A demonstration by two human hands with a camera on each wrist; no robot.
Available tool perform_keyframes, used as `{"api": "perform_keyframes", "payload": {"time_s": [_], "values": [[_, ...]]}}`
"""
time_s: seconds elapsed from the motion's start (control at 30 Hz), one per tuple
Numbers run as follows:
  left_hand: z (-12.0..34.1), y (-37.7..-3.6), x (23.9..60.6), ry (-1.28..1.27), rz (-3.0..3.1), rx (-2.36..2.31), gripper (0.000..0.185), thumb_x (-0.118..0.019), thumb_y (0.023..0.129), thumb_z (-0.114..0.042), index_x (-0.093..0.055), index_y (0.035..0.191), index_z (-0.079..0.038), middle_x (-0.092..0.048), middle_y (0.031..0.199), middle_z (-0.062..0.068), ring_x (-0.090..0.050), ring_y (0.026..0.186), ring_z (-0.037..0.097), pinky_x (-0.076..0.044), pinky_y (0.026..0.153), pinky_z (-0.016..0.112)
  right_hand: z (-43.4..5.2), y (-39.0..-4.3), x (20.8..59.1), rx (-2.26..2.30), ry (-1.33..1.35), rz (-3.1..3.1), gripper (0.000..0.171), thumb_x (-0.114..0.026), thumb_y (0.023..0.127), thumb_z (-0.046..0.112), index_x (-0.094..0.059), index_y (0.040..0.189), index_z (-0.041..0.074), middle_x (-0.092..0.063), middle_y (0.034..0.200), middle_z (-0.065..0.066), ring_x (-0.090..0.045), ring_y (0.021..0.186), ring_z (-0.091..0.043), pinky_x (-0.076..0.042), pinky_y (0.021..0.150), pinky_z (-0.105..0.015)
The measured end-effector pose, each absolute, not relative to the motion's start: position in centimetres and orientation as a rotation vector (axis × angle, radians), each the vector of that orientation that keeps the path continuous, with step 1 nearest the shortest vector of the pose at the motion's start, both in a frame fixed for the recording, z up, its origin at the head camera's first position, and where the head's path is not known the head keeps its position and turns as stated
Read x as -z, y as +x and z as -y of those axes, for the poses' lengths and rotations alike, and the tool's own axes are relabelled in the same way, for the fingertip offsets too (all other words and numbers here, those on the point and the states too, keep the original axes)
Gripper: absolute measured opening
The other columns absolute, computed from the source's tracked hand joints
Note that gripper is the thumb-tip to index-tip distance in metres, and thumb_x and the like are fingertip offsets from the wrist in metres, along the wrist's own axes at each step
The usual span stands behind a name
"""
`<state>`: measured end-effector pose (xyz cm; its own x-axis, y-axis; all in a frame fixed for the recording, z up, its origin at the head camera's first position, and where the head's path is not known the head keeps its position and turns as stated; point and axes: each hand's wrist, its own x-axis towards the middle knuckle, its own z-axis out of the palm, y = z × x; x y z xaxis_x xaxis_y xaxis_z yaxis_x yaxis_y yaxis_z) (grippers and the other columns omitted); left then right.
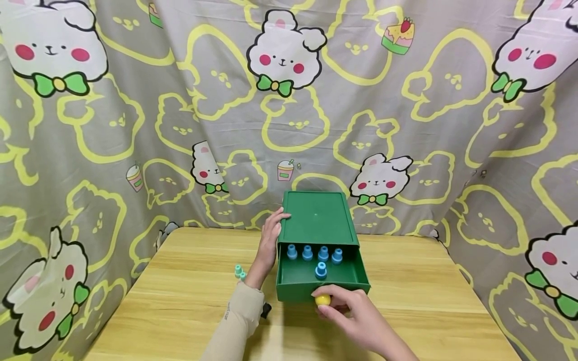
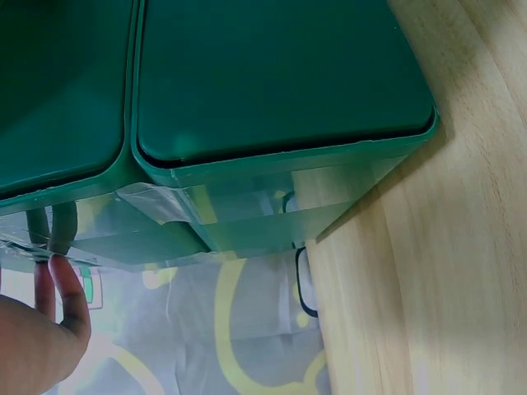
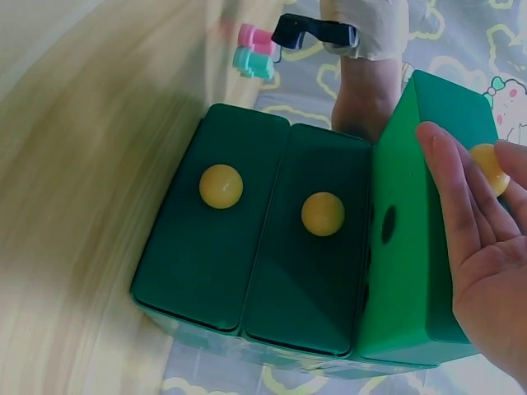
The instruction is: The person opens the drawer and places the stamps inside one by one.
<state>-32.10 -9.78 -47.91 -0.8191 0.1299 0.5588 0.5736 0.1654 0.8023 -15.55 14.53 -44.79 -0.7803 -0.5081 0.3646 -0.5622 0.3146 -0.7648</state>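
Note:
A green drawer cabinet (image 1: pixel 316 218) stands on the wooden table (image 1: pixel 189 296). Its top drawer (image 1: pixel 347 278) is pulled out and holds several blue pegs (image 1: pixel 321 271). My left hand (image 1: pixel 272 234) rests with straight fingers against the cabinet's left top edge; its fingertips (image 2: pixel 64 280) touch the green casing (image 2: pixel 272 82). My right hand (image 1: pixel 328 303) pinches a yellow ball knob (image 1: pixel 322 300) at the open drawer's front. In the right wrist view that knob (image 3: pixel 489 164) sits between the fingers of my right hand (image 3: pixel 482 239), and a dark hole (image 3: pixel 389 224) shows in the drawer's face.
Two shut drawers carry yellow knobs (image 3: pixel 221 185) (image 3: pixel 323 214). Small teal pegs (image 1: pixel 240 272) lie on the table by my left wrist, with pink ones beside them (image 3: pixel 251 37). A cartoon-print cloth (image 1: pixel 289 100) hangs around the table's back and sides.

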Motion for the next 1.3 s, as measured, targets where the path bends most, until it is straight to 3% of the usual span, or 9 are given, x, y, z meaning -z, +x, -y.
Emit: {"api": "perform_keyframes", "payload": {"time_s": [0.47,0.7,1.07,1.3], "values": [[9.8,-32.1,47.9,-0.673,2.074,1.692,0.039,-0.033,0.112,-0.025,-0.061,0.139,-0.018,-0.037,0.165,0.005,-0.027,0.154,0.029,-0.009,0.121,0.061,-14.4,-17.3,44.9,-1.526,0.959,2.543,0.020,-0.067,0.102,0.020,-0.070,0.121,0.015,-0.076,0.084,0.011,-0.073,0.076,-0.004,-0.059,0.069,-0.027],[9.6,-32.3,48.0,-0.693,2.022,1.725,0.038,-0.035,0.111,-0.018,-0.062,0.137,-0.011,-0.038,0.164,0.012,-0.028,0.154,0.034,-0.004,0.120,0.064,-14.4,-18.3,44.7,-1.545,0.966,2.522,0.023,-0.065,0.103,0.026,-0.070,0.121,0.014,-0.078,0.088,0.007,-0.073,0.078,-0.004,-0.059,0.070,-0.027],[9.6,-32.1,47.9,-0.668,2.061,1.700,0.040,-0.032,0.112,-0.026,-0.061,0.138,-0.017,-0.038,0.165,0.005,-0.028,0.154,0.029,-0.002,0.122,0.064,-14.4,-19.5,44.7,-1.572,0.931,2.551,0.022,-0.064,0.104,0.025,-0.069,0.123,0.018,-0.079,0.089,0.004,-0.074,0.078,-0.007,-0.060,0.071,-0.029],[9.6,-32.3,48.0,-0.673,2.050,1.716,0.039,-0.034,0.111,-0.023,-0.062,0.137,-0.016,-0.038,0.164,0.006,-0.027,0.154,0.031,0.003,0.121,0.066,-14.4,-20.3,44.9,-1.574,0.953,2.538,0.024,-0.062,0.105,0.025,-0.069,0.125,0.013,-0.079,0.089,0.004,-0.075,0.079,-0.008,-0.061,0.072,-0.030]]}}
